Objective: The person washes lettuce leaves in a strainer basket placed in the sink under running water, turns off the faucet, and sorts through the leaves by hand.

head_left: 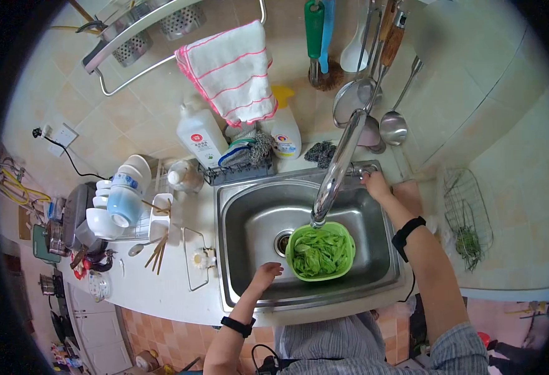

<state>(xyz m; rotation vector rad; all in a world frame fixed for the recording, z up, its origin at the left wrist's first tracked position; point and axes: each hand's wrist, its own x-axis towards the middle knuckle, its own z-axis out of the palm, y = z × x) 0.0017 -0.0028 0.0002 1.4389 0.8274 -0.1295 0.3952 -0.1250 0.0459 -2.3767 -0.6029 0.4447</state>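
Observation:
A green basin (351, 256) full of leafy green vegetables (319, 251) sits in the right part of the steel sink (240, 219). Above it ends the spout of the chrome faucet (339, 165). My right hand (376, 185) is at the faucet's handle (365, 169) behind the sink, its fingers closed around the handle's end. Just left of the basin, my left hand (267, 275) hovers over the sink, holding nothing, its fingers apart from the basin. I cannot make out running water.
On the left stand a rack of bowls (124, 200) and chopsticks (157, 253). Detergent bottles (201, 134) and scrubbers line the back edge. Ladles and spoons (393, 127) hang behind the faucet. A wire basket (467, 212) with greens is at the right.

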